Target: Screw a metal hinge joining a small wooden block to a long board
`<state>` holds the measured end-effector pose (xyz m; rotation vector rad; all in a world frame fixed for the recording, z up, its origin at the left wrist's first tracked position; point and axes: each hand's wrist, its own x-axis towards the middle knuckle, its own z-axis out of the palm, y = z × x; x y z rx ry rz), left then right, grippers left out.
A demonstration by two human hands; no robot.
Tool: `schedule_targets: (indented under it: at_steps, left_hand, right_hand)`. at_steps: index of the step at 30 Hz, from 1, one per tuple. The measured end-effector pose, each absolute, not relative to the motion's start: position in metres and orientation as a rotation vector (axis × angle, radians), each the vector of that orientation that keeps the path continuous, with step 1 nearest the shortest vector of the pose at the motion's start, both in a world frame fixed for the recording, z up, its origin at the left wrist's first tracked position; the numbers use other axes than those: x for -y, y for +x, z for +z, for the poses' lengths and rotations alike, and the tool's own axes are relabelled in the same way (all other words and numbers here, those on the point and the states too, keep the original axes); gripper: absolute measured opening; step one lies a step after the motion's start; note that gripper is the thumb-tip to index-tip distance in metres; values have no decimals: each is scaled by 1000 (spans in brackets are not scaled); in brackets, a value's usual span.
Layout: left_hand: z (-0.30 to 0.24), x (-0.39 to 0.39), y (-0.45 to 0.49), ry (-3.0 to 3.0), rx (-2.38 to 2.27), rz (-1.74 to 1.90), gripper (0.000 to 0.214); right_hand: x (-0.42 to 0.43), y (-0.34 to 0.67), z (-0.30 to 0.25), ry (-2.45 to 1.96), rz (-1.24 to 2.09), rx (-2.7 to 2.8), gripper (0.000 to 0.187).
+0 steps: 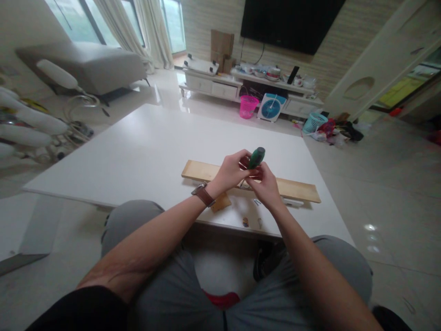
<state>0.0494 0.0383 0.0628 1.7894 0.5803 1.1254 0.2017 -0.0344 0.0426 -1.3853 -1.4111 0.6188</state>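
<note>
- Living room, white table [138, 151] across the middle of the frame
- Centre: left hand [230, 174] and right hand [268, 187] both closed around a green-handled screwdriver [257, 157], above a wooden plank [298, 189]
- Screwdriver looks light and rigid (best gripped by its handle)

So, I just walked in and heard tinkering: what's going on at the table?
A seated person holds a green-handled screwdriver in both hands, left hand and right hand, handle up, over a wooden plank lying on the white table. A small wood block and a few tiny bits lie near the front edge.
</note>
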Motion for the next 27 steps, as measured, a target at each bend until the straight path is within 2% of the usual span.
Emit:
schedule_targets:
  at_steps: [7,12,18,24,27]
  left_hand:
    - [61,-44,53,1845,-536,1113,31]
    - [61,-47,53,1868,-492,1069,34]
    - [61,-48,53,1875,-377,1037,39]
    - [68,-54,38,2018,-393,1000,51]
    - [73,-60,28,2140,-534,984,40]
  right_hand:
    - [37,211,50,-1385,544,1361,47]
    - [36,217,67,-1282,430,1307,42]
    - [26,212,78,-1180,386,1305,54]
    - [20,210,79,-1177,359,1290,45]
    - [22,211,80,-1145,313,1238,49]
